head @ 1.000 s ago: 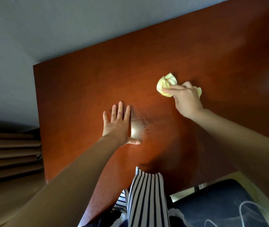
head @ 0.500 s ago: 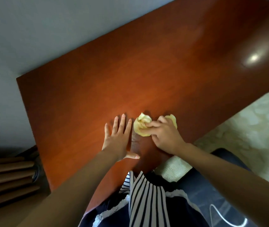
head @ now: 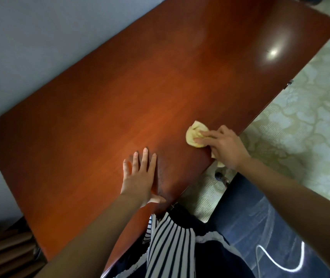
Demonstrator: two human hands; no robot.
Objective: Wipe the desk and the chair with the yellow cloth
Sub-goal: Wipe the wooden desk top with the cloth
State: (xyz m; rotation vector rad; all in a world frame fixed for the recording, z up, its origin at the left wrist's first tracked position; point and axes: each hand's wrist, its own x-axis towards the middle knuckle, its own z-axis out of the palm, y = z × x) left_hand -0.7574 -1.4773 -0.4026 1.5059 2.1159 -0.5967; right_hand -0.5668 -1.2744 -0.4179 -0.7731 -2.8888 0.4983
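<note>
Desk (head: 140, 87) near edge: R grip (head: 226, 147) clamped on yellow cloth (head: 193, 133), partly hidden; L grip (head: 140, 177) flat, fingers apart

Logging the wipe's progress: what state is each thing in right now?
yellow cloth: crumpled, pressed on the desk near its front edge.
right hand: grips the yellow cloth.
left hand: flat on the desk, fingers straight.
desk: glossy, both hands on it.
chair: no hand on it.

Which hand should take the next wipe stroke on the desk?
Right. The right hand grips the yellow cloth on the desk by its near edge; the left hand lies flat, holding nothing.
</note>
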